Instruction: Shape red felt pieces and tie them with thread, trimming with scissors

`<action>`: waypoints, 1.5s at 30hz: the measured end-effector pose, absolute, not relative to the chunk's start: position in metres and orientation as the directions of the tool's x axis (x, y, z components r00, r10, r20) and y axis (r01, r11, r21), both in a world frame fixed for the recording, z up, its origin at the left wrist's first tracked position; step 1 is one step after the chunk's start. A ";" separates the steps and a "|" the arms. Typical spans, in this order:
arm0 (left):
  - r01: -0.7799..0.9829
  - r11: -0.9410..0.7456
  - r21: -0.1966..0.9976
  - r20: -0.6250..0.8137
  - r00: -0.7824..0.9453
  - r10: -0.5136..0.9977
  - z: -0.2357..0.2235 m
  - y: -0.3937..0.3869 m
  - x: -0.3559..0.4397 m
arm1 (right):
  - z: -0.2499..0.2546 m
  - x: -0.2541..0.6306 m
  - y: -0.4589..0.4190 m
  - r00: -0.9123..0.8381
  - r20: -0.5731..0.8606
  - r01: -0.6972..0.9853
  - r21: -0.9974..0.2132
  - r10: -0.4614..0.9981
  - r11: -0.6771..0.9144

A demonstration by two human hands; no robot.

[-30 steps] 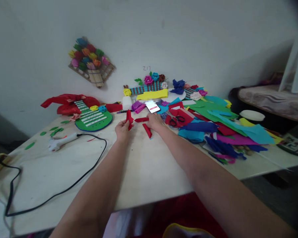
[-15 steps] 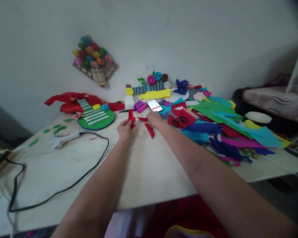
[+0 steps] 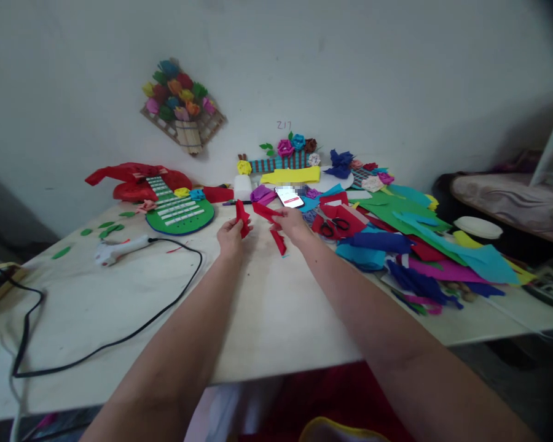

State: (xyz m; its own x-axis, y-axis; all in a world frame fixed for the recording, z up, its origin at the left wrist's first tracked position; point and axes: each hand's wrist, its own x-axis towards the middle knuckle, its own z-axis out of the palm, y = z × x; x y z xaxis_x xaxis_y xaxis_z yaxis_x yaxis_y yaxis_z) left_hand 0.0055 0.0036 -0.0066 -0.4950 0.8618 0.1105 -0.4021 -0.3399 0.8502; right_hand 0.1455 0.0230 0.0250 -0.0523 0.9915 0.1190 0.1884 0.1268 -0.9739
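Note:
Pinched in my left hand (image 3: 230,237) is a folded red paper piece (image 3: 242,218) with a notched right edge, held upright above the table. My right hand (image 3: 290,224) grips the end of a second red paper strip (image 3: 265,212), which points up and to the left toward the first. Just below my right hand a third red paper piece (image 3: 279,242) lies on the table. A lit phone (image 3: 289,197) rests behind my right hand. Black-handled scissors (image 3: 334,227) lie to its right on red paper.
A white glue gun (image 3: 120,249) with a black cord (image 3: 133,336) lies at left, near a green decorated board (image 3: 184,215). Coloured paper sheets (image 3: 442,245) pile up at right. Yellow paper (image 3: 292,175) and paper flowers (image 3: 286,147) stand along the wall.
My right hand has raised a red paper strip off the table and now holds it up. My left hand keeps its red piece in nearly the same place. The view has shifted slightly.

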 end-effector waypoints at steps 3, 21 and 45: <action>-0.460 -0.316 0.830 0.073 -0.472 0.878 -0.002 -0.002 0.011 | 0.025 0.145 0.010 -0.043 0.010 -0.066 -0.998 0.999 0.008; -0.608 -0.188 0.772 0.015 -0.279 0.960 0.006 -0.008 0.020 | 0.012 0.140 0.001 -0.119 0.064 0.060 -0.996 0.991 0.071; -0.469 -0.234 0.851 0.117 -0.265 0.957 0.002 -0.007 0.026 | 0.026 0.152 -0.008 -0.104 0.313 0.849 -0.467 0.944 0.248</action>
